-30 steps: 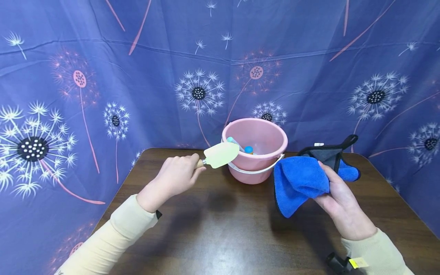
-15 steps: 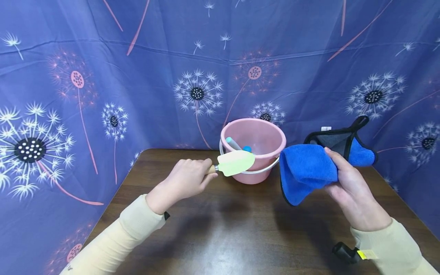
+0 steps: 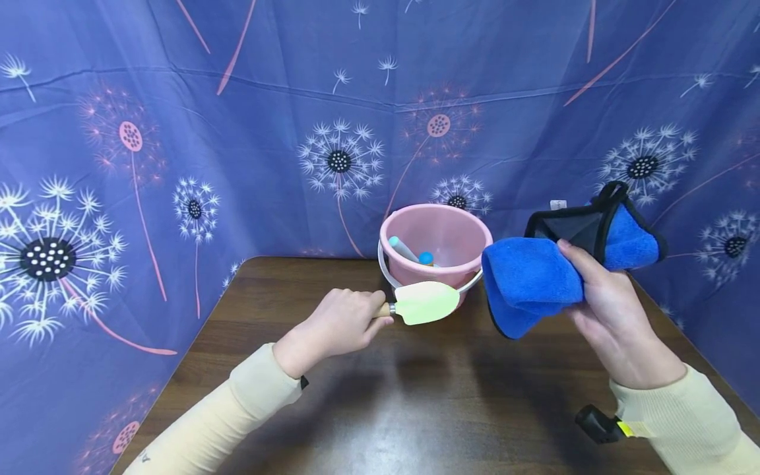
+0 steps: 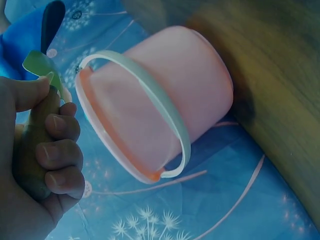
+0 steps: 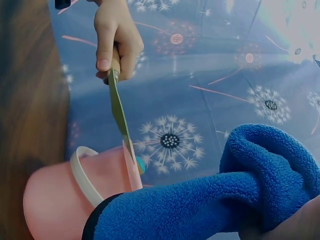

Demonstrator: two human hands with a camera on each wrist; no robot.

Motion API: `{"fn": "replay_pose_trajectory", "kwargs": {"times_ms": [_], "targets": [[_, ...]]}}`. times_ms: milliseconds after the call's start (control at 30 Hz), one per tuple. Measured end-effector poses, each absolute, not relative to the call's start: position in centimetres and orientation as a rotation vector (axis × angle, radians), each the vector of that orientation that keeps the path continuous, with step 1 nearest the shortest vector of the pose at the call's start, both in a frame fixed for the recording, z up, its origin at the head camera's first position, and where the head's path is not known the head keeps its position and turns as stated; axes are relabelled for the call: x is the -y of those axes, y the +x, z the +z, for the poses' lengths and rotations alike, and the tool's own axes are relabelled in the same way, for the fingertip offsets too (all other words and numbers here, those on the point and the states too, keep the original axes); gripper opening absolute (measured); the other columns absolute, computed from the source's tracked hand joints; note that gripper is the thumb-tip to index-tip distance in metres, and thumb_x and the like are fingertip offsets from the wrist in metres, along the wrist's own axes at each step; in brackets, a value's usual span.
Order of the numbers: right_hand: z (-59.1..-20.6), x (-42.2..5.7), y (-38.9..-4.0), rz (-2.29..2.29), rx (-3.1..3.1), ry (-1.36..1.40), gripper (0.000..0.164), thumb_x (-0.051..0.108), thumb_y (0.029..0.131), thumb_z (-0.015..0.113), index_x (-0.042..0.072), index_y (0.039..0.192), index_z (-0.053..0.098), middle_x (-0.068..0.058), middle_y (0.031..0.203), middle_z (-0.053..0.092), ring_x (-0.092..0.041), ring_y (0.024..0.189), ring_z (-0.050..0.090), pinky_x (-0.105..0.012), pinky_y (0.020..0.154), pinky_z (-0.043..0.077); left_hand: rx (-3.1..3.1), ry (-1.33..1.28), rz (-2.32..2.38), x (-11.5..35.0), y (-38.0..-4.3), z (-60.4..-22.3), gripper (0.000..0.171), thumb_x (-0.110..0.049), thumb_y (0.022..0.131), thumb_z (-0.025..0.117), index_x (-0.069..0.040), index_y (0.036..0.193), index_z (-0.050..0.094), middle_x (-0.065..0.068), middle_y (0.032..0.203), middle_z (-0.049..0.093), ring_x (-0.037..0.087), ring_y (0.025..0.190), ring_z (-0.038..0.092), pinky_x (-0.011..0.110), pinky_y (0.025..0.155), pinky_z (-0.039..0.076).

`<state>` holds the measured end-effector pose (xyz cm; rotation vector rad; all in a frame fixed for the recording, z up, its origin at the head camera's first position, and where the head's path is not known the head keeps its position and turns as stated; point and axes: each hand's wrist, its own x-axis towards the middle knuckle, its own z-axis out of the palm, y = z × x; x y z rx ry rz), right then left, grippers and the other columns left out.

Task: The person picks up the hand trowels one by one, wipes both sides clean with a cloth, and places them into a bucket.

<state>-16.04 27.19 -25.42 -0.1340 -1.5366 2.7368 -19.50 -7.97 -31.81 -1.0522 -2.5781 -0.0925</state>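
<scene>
My left hand (image 3: 335,324) grips the wooden handle (image 4: 35,135) of a small hand trowel (image 3: 426,303). Its pale green blade points right and overlaps the front of a pink bucket (image 3: 439,214) in the head view. In my right hand (image 3: 620,323) a blue towel (image 3: 531,277) with black edging is pinched between thumb and fingers. A dark grey side and a black loop of the towel show behind the hand. The right wrist view has the folded towel (image 5: 185,210) in front, covering part of the bucket.
Inside the bucket lie a pale tube with a light blue end (image 3: 402,249) and a blue-capped item (image 3: 425,258). A white handle (image 4: 155,95) hangs down the bucket's front. The wooden table (image 3: 380,409) meets a blue dandelion-print cloth (image 3: 267,158) behind.
My left hand has moved right and a little down with the trowel, from beside the bucket to its front. My right hand has shifted slightly right, and the towel has risen.
</scene>
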Motion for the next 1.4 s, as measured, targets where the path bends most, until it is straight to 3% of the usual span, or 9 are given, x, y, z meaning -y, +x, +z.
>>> {"fn": "replay_pose_trajectory", "kwargs": {"times_ms": [67, 233, 467, 600, 733, 933, 1133, 1233, 1400], "targets": [[-25.4, -26.8, -15.9, 2.661, 1.529, 0.025, 0.055, 0.013, 0.094, 0.056, 0.024, 0.137, 0.023, 0.006, 0.134, 0.03, -0.016, 0.121, 0.038, -0.028, 0.08, 0.05, 2.569, -1.072, -0.089, 7.7, -19.4, -32.0, 0.033, -0.043, 0.09, 0.057, -0.018, 0.073, 0.046, -0.01, 0.055, 0.04, 0.011, 0.045, 0.04, 0.028, 0.041, 0.029], [-25.1, -25.3, -15.5, 2.43, 1.594, 0.273, 0.056, 0.004, 0.094, 0.053, 0.021, 0.139, 0.025, 0.0, 0.136, 0.031, -0.018, 0.116, 0.049, -0.026, 0.082, 0.052, 2.54, -1.121, -0.085, 7.2, -19.0, -32.3, 0.032, -0.043, 0.09, 0.057, -0.018, 0.073, 0.046, -0.009, 0.055, 0.04, 0.011, 0.045, 0.041, 0.028, 0.041, 0.029], [-24.4, -23.5, -15.0, 2.2, 1.69, 0.354, 0.056, -0.003, 0.09, 0.057, 0.015, 0.137, 0.033, -0.005, 0.135, 0.037, -0.021, 0.123, 0.04, -0.02, 0.09, 0.044, 2.546, -1.168, -0.095, 6.5, -18.8, -32.7, 0.032, -0.043, 0.091, 0.056, -0.019, 0.073, 0.045, -0.011, 0.055, 0.039, 0.01, 0.046, 0.041, 0.027, 0.042, 0.028], [-24.2, -22.7, -14.7, 2.047, 1.854, 0.332, 0.052, 0.001, 0.088, 0.063, 0.014, 0.133, 0.041, -0.004, 0.131, 0.044, -0.021, 0.121, 0.042, -0.026, 0.091, 0.039, 2.566, -1.177, -0.081, 6.2, -18.7, -32.6, 0.031, -0.043, 0.092, 0.054, -0.019, 0.075, 0.045, -0.011, 0.055, 0.039, 0.01, 0.047, 0.041, 0.027, 0.042, 0.028], [-24.2, -21.8, -14.5, 1.719, 2.093, 0.334, 0.051, 0.005, 0.086, 0.066, 0.015, 0.131, 0.044, 0.001, 0.126, 0.05, -0.016, 0.115, 0.048, -0.032, 0.09, 0.036, 2.567, -1.183, -0.06, 5.7, -18.6, -32.6, 0.031, -0.044, 0.092, 0.054, -0.019, 0.076, 0.047, -0.01, 0.056, 0.042, 0.012, 0.047, 0.045, 0.028, 0.042, 0.03], [-24.6, -20.3, -14.7, 1.299, 2.239, 0.451, 0.056, -0.002, 0.078, 0.071, 0.004, 0.129, 0.048, -0.001, 0.116, 0.056, -0.001, 0.105, 0.051, -0.022, 0.087, 0.039, 2.558, -1.188, -0.055, 5.3, -18.5, -32.5, 0.031, -0.045, 0.092, 0.054, -0.018, 0.076, 0.048, -0.01, 0.055, 0.042, 0.013, 0.046, 0.046, 0.028, 0.041, 0.03], [-25.8, -19.2, -14.4, 1.147, 2.256, 0.663, 0.052, -0.003, 0.072, 0.077, 0.008, 0.12, 0.058, -0.007, 0.108, 0.064, 0.004, 0.1, 0.055, -0.013, 0.084, 0.042, 2.535, -1.193, -0.078, 5.2, -18.6, -32.6, 0.028, -0.04, 0.09, 0.057, -0.018, 0.074, 0.048, -0.01, 0.056, 0.044, 0.013, 0.047, 0.049, 0.029, 0.042, 0.032], [-26.8, -19.0, -14.9, 0.964, 2.142, 0.891, 0.037, 0.015, 0.082, 0.073, 0.005, 0.115, 0.06, -0.008, 0.104, 0.065, -0.007, 0.099, 0.06, -0.011, 0.09, 0.041, 2.528, -1.196, -0.088, 5.2, -18.6, -32.6, 0.027, -0.038, 0.089, 0.058, -0.018, 0.074, 0.049, -0.01, 0.056, 0.044, 0.011, 0.047, 0.049, 0.028, 0.042, 0.032], [-27.9, -18.6, -15.3, 0.778, 2.082, 1.065, 0.045, 0.044, 0.091, 0.051, 0.006, 0.115, 0.06, -0.005, 0.107, 0.064, -0.023, 0.101, 0.059, -0.015, 0.098, 0.037, 2.568, -1.206, -0.1, 5.0, -18.4, -32.2, 0.026, -0.043, 0.09, 0.056, -0.019, 0.081, 0.053, -0.011, 0.056, 0.044, 0.009, 0.048, 0.047, 0.026, 0.042, 0.031]]}}
